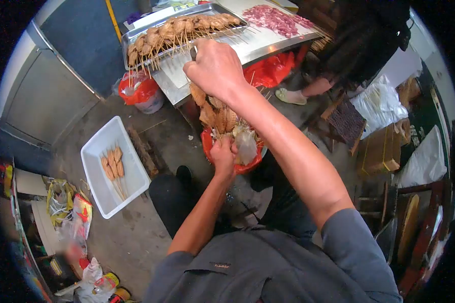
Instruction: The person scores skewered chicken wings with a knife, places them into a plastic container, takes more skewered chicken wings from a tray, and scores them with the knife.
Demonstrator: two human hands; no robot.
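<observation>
My left hand [222, 154] is closed around the sticks of several meat skewers [218, 117], which look like chicken wings. They fan upward above a red-lined bin [247, 168]. My right hand [215, 65] makes a fist over the table's near edge, above the skewers. A short dark end shows beside its thumb; the rest of what it grips is hidden. Just beyond it, a metal tray [125, 44] carries many meat skewers with their sticks toward me. On the floor at left, a white plastic tub [93, 174] holds several skewers [114, 164].
Raw meat pieces [275, 20] lie on the metal table [177, 91]. A red-bagged bucket [146, 98] stands beneath its left corner. Another person's foot [291, 96] is right of the table. A cardboard box [380, 154] and white bags [381, 106] crowd the right; bagged goods [78, 217] sit lower left.
</observation>
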